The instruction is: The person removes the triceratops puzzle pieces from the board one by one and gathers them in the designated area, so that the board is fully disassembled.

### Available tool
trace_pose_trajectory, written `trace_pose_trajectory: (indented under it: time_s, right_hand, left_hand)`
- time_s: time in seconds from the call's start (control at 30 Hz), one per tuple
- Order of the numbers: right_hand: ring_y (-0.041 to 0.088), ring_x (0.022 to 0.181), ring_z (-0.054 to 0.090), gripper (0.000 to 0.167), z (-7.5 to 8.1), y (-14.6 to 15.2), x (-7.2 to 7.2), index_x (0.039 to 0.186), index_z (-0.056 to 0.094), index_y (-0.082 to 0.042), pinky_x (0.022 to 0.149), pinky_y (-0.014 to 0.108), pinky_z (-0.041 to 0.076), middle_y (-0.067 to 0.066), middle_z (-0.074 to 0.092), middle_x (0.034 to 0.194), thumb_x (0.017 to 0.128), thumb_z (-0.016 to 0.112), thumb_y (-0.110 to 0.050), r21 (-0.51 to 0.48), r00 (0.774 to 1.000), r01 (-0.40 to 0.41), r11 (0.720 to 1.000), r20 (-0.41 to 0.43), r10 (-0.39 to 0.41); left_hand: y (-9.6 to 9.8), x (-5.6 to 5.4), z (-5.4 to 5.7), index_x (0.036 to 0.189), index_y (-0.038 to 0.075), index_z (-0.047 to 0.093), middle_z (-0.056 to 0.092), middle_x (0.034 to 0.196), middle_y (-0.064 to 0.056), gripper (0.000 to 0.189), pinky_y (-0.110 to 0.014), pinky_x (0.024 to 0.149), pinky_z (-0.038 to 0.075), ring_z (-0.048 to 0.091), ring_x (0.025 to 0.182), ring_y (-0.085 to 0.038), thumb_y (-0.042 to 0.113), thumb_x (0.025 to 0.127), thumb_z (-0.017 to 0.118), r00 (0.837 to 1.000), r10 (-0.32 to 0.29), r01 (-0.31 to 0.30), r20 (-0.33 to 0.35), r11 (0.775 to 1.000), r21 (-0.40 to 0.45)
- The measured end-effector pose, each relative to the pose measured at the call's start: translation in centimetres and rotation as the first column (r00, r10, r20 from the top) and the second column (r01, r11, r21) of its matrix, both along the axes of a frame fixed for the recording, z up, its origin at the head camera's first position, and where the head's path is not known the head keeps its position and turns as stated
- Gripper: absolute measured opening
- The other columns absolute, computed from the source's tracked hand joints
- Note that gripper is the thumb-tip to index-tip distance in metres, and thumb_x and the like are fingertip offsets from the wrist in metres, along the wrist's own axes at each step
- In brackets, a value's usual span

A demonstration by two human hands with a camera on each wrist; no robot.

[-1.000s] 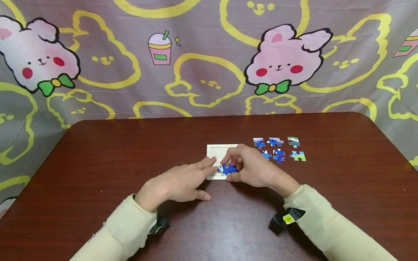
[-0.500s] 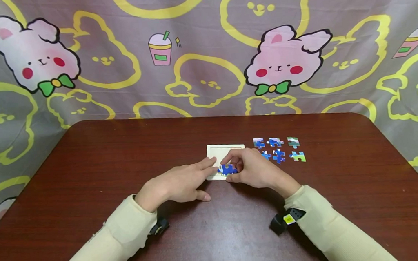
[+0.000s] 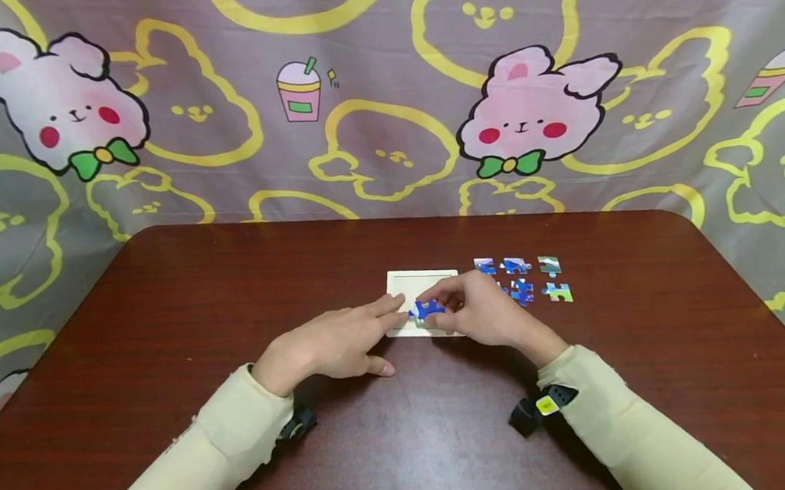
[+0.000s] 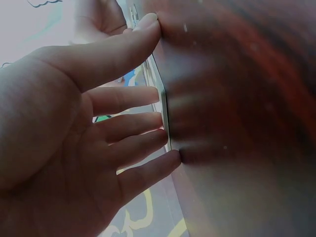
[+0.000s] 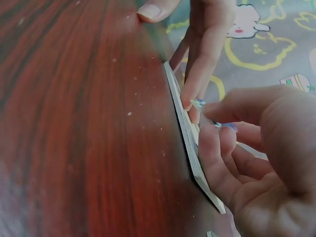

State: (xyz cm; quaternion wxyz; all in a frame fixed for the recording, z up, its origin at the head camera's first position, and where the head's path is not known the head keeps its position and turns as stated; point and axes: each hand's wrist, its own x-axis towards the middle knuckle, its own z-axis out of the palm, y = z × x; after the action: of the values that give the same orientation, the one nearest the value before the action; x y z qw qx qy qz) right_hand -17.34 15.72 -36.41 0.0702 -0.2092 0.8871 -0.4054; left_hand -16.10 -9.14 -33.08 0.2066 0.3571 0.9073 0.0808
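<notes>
A pale, flat puzzle tray (image 3: 405, 274) lies on the table in the head view. My right hand (image 3: 491, 310) pinches a blue puzzle piece (image 3: 428, 309) between thumb and fingers, over the tray's front part. In the right wrist view, the puzzle piece (image 5: 198, 103) shows partly, slightly above the tray's edge (image 5: 185, 133). Resting on the tray's left side are the straight, spread fingers of my left hand (image 3: 338, 345), its thumb apart on the table side. The left wrist view shows that hand (image 4: 108, 118) with fingertips at the tray's edge.
Several loose puzzle pieces (image 3: 549, 265) lie in two rows to the right of the tray, partly behind the right hand. The brown table (image 3: 263, 267) has a patterned curtain (image 3: 364, 62) behind its far edge.
My right hand has lifted the puzzle piece slightly, and its thumb has moved up from the tray's front edge onto the piece. My left hand stays in place.
</notes>
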Motion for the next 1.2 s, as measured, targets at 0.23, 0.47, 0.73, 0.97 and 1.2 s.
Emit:
trace_pose_trajectory:
  time_s: [0.23,0.47,0.73,0.97,1.2]
  right_hand:
    - [0.016,0.068,0.061,0.023,-0.1,0.3,-0.3,0.118,0.08,-0.011,0.055,0.027,0.05,0.008,0.071,0.091,0.096,0.079,-0.015,-0.11,0.993,0.109,0.988,0.06,-0.103]
    - [0.023,0.068,0.067,0.024,0.6,1.1,0.0,0.123,0.072,-0.011,0.06,0.034,0.058,0.013,0.07,0.091,0.099,0.075,-0.009,-0.202,0.985,0.159,0.966,0.096,-0.142]
    - [0.023,0.084,0.078,0.027,1.2,3.9,0.8,0.123,0.075,-0.006,0.076,0.031,0.065,0.017,0.073,0.103,0.096,0.078,-0.006,-0.167,0.964,0.262,0.95,0.099,-0.248]
    - [0.023,0.088,0.071,0.037,1.7,7.4,2.1,0.128,0.075,-0.007,0.071,0.029,0.062,0.017,0.072,0.111,0.092,0.083,-0.011,-0.082,0.939,0.326,0.942,0.139,-0.313]
    - [0.023,0.088,0.071,0.04,1.9,10.8,3.8,0.129,0.074,-0.005,0.071,0.03,0.062,0.015,0.074,0.11,0.092,0.084,-0.017,0.01,0.936,0.318,0.948,0.158,-0.315]
  left_hand:
    - [0.1,0.1,0.2,0.162,0.011,0.044,0.024,0.178,-0.011,0.073,-0.05,0.126,0.039,0.035,0.161,-0.032,0.034,0.1,0.076,1.0,-0.026,0.027,-0.013,0.999,0.034]
    - [0.9,0.2,0.5,0.165,0.017,0.04,0.023,0.178,-0.011,0.076,-0.051,0.125,0.039,0.032,0.162,-0.032,0.038,0.101,0.074,0.998,-0.056,0.058,-0.039,0.998,0.04]
    - [2.1,0.2,0.2,0.168,0.032,0.034,0.015,0.18,-0.007,0.075,-0.052,0.126,0.037,0.021,0.166,-0.031,0.043,0.103,0.069,0.998,-0.056,0.056,-0.018,0.998,-0.006]
    - [2.4,0.2,-0.1,0.168,0.034,0.034,0.015,0.18,-0.008,0.074,-0.053,0.128,0.035,0.017,0.167,-0.032,0.042,0.104,0.069,0.998,-0.064,0.064,-0.011,0.998,-0.014]
    - [2.5,0.2,-0.1,0.167,0.035,0.036,0.014,0.181,-0.007,0.073,-0.054,0.128,0.034,0.016,0.167,-0.031,0.04,0.103,0.07,0.998,-0.057,0.057,0.001,0.998,-0.011]
